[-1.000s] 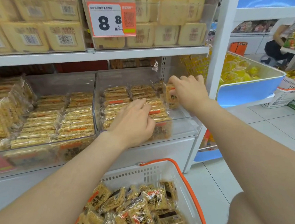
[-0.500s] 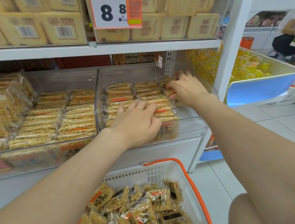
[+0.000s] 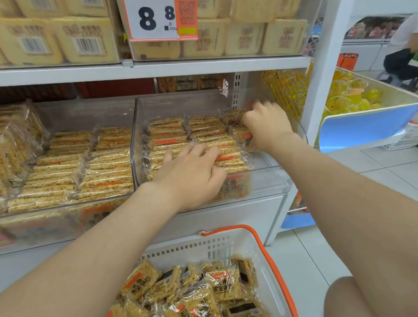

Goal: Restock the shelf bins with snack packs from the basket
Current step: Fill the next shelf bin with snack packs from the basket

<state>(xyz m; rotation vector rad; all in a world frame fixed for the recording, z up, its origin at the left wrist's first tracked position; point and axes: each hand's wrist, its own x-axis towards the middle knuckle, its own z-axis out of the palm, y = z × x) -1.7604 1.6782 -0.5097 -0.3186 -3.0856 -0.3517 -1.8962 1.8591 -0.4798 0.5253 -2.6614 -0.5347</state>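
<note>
Several snack packs (image 3: 207,306) of golden rice crackers lie in the white basket (image 3: 263,261) with an orange rim, below my arms. The right clear shelf bin (image 3: 267,176) holds rows of the same packs (image 3: 168,134). My left hand (image 3: 191,174) lies flat on the front rows with its fingers stretched out. At the bin's right side my right hand (image 3: 266,126) curls its fingers round an upright snack pack (image 3: 243,136) and holds it against the rows there. The hand hides most of this pack.
A left clear bin (image 3: 82,113) is packed with similar bars. Above is a shelf of pale boxed packs and an 8.8 price tag (image 3: 156,15). A white shelf post (image 3: 327,56) and a blue bin (image 3: 363,126) of yellow cups stand right. A person (image 3: 409,50) is far back.
My right hand carried the upright pack from the bin's front right deeper into the right row and lowered it. My left hand spread and flattened on the front packs. The view moved closer.
</note>
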